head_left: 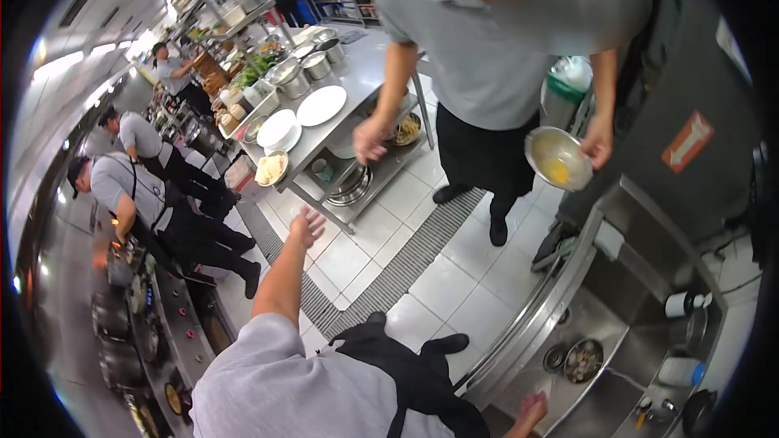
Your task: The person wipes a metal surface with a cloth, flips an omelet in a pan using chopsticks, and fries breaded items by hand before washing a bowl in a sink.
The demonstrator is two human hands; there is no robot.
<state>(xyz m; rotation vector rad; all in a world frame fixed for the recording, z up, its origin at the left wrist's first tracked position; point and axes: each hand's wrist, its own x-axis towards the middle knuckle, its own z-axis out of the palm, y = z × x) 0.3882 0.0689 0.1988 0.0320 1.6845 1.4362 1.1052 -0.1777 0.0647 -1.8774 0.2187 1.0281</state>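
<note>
My left hand (307,227) is stretched out over the tiled floor, fingers apart, with nothing in it. It is nearest to the corner of the steel prep table (369,42). Low at the right, my right hand (531,409) hangs beside the steel sink (596,328); its fingers look loosely extended and I see nothing in them. In front of me stands a co-worker whose hand (598,142) grips a metal bowl (560,159) with something yellow in it. The co-worker's other hand (372,139) is empty and blurred.
White plates (321,105), metal pots (290,79) and a bowl of pale food (272,168) stand on the prep table. A drain grate (422,251) crosses the floor. Several other people work at the stoves on the left. A strainer (583,360) lies in the sink.
</note>
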